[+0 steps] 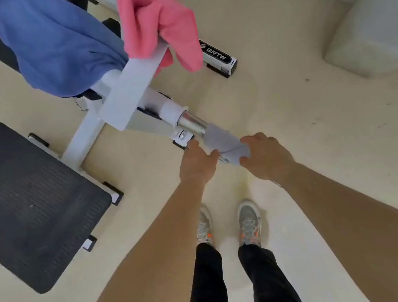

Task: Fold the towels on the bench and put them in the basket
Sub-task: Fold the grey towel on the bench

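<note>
Head view: the grey towel [226,146] is held between both hands.
Left hand [196,162]: fingers partly curled, the towel's left edge pinched at the fingertips.
Right hand [265,156]: fingers curled over the right edge, thumb at the near corner.
Just beyond the fingers, the towel's far end is draped on the chrome bar [191,122] of the white bench frame [126,94].
Further beyond, a blue towel [59,42] and a pink towel [156,22] are hung on the frame.
Well left of the fingers a black pad [26,205] is seen.
Below the fingers: cream floor [306,118], grey shoes [249,222].
Far right: a pale rounded object [379,31]; it cannot be told whether it is the basket.
</note>
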Tool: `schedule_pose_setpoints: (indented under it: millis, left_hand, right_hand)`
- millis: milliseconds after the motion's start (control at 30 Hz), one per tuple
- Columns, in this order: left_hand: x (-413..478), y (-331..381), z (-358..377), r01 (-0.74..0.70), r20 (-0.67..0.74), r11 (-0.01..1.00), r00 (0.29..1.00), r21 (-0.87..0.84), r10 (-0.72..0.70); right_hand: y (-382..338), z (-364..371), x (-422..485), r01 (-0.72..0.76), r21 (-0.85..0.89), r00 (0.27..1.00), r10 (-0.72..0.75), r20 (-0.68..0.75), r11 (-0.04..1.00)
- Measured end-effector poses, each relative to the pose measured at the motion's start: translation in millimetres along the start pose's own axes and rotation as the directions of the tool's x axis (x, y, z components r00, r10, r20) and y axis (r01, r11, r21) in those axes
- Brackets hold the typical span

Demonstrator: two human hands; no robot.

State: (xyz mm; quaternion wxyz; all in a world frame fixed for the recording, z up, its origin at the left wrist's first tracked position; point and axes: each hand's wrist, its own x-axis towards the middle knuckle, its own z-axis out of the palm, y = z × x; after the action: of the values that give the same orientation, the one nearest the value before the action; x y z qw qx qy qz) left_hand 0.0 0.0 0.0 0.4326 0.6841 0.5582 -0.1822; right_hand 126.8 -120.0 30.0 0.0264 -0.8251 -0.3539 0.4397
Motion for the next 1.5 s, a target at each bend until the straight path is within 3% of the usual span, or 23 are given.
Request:
schedule_pose_setpoints:
  millis: [200,333,433,600,800,1000,1200,1333,1500]
  left_hand:
    - [33,-13,35,0.038,-0.037,0.949,0.998,-0.313,-0.052]
    - [29,-27,42,0.023,-0.039,0.982,0.999,-0.185,-0.030]
    - [10,-24,38,-0.130,0.020,0.986,0.991,-0.106,0.133]
    - [-45,3,1,-0.387,0.186,0.916,0.912,0.103,0.364]
    - [-131,44,-72,-0.361,0.243,0.925,0.914,0.120,0.325]
    - [-226,109,-135,-0.528,0.259,0.849,0.823,0.020,0.506]
    - [-298,163,-183,-0.609,0.125,0.792,0.790,0.041,0.600]
    - [-327,184,-212,-0.713,0.157,0.691,0.701,0.120,0.696]
    - [-360,202,-230,-0.794,0.211,0.583,0.607,0.170,0.766]
  right_hand:
    - [16,44,32,0.034,0.023,0.976,-0.029,-0.215,0.999]
    - [18,46,31,0.068,-0.032,0.962,-0.074,-0.261,0.997]
    - [10,37,17,0.057,-0.079,0.973,-0.073,-0.217,0.995]
    - [-8,-1,-33,0.056,0.038,0.990,-0.051,-0.132,0.998]
    - [-34,-84,-121,0.079,0.165,0.994,-0.066,-0.084,0.983]
    - [-74,-174,-212,0.181,0.280,0.980,-0.147,-0.137,0.943]
    - [-99,-235,-291,0.258,0.264,0.943,-0.183,-0.276,0.929]
    - [-103,-253,-337,0.263,0.238,0.897,-0.145,-0.418,0.935]
    - [-101,-250,-391,0.147,0.240,0.875,-0.013,-0.484,0.960]
